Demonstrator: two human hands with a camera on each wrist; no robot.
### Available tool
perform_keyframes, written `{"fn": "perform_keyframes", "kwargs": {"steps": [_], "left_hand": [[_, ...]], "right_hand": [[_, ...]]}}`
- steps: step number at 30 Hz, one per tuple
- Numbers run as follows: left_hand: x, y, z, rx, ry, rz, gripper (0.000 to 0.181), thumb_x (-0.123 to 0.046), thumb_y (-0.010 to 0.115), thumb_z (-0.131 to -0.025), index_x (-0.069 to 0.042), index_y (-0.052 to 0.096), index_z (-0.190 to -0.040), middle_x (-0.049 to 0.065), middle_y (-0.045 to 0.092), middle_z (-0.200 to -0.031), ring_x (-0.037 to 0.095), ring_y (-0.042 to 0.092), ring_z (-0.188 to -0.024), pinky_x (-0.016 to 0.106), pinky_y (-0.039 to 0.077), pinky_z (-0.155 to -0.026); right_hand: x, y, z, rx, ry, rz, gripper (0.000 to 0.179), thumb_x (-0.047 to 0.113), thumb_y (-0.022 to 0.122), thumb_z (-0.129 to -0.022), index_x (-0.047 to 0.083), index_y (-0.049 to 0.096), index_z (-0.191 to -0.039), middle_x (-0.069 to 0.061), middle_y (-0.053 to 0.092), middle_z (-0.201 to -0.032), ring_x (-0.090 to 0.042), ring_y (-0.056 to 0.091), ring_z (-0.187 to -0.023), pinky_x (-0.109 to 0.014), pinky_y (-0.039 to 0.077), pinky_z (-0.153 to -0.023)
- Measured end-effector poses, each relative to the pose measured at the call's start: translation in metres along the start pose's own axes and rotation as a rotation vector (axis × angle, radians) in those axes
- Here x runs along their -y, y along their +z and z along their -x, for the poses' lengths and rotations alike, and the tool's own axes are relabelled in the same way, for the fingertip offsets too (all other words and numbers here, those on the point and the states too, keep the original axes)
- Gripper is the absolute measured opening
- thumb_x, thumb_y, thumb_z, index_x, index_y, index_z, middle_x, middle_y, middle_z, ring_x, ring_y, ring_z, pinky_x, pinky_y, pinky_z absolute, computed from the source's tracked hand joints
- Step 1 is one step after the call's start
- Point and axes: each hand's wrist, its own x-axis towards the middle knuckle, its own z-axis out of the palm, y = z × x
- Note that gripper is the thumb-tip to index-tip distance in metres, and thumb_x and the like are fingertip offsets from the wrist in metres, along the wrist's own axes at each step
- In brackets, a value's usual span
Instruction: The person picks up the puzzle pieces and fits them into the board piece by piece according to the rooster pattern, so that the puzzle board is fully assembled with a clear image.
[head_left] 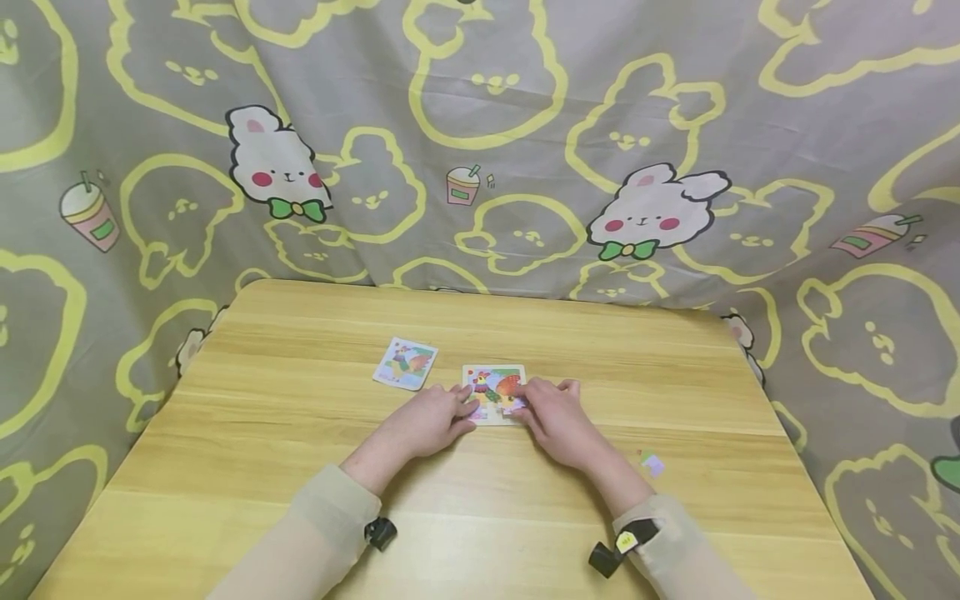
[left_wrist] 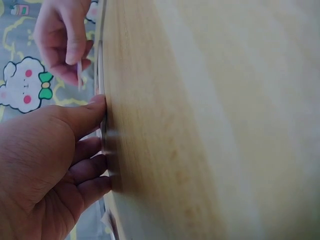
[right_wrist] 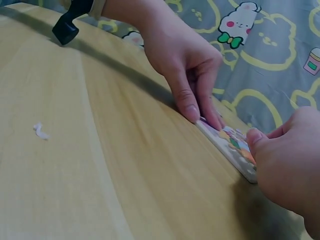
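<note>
A square rooster jigsaw puzzle [head_left: 491,385] lies flat on the wooden table between both hands. My left hand [head_left: 435,419] rests at its left side. In the right wrist view the left thumb [right_wrist: 191,113] touches the puzzle's near edge and a finger lies over its surface. My right hand [head_left: 558,421] is over the puzzle's right side. The left wrist view shows it pinching a thin puzzle piece [left_wrist: 79,75] between thumb and fingers, just above the board. The right fingers partly cover the puzzle's lower right area.
A second square card with a rooster picture [head_left: 405,363] lies to the left, behind my left hand. One loose puzzle piece [head_left: 652,464] lies right of my right forearm. A grey patterned curtain [head_left: 480,208] hangs behind the wooden table [head_left: 300,333].
</note>
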Motion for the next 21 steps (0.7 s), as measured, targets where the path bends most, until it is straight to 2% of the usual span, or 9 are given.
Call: {"fn": "perform_keyframes", "kwargs": {"steps": [10, 16, 21], "left_hand": [[-0.001, -0.001, 0.0, 0.001, -0.013, 0.01, 0.044, -0.035, 0.066, -0.106, -0.01, 0.067, -0.143, 0.013, 0.053, -0.154, 0.035, 0.052, -0.141, 0.049, 0.041, -0.117], [-0.001, -0.002, 0.001, 0.005, -0.01, 0.013, 0.044, -0.034, 0.066, -0.107, -0.009, 0.066, -0.143, 0.013, 0.052, -0.154, 0.035, 0.051, -0.142, 0.05, 0.04, -0.118], [-0.001, -0.002, 0.001, 0.009, -0.02, 0.017, 0.044, -0.034, 0.066, -0.107, -0.01, 0.066, -0.143, 0.012, 0.052, -0.154, 0.034, 0.051, -0.142, 0.049, 0.04, -0.118]], "right_hand": [[0.005, 0.013, -0.008, -0.005, -0.031, 0.057, 0.027, 0.03, 0.07, -0.104, 0.012, 0.072, -0.124, 0.0, 0.068, -0.115, -0.023, 0.067, -0.108, -0.057, 0.034, -0.097], [0.003, 0.014, -0.007, -0.037, -0.019, 0.021, 0.027, 0.027, 0.072, -0.102, 0.013, 0.073, -0.125, 0.002, 0.068, -0.114, -0.021, 0.066, -0.108, -0.057, 0.032, -0.1], [0.005, 0.016, -0.009, -0.033, -0.023, 0.007, 0.027, 0.029, 0.072, -0.103, 0.013, 0.073, -0.125, 0.002, 0.068, -0.115, -0.022, 0.066, -0.109, -0.057, 0.031, -0.1]]}}
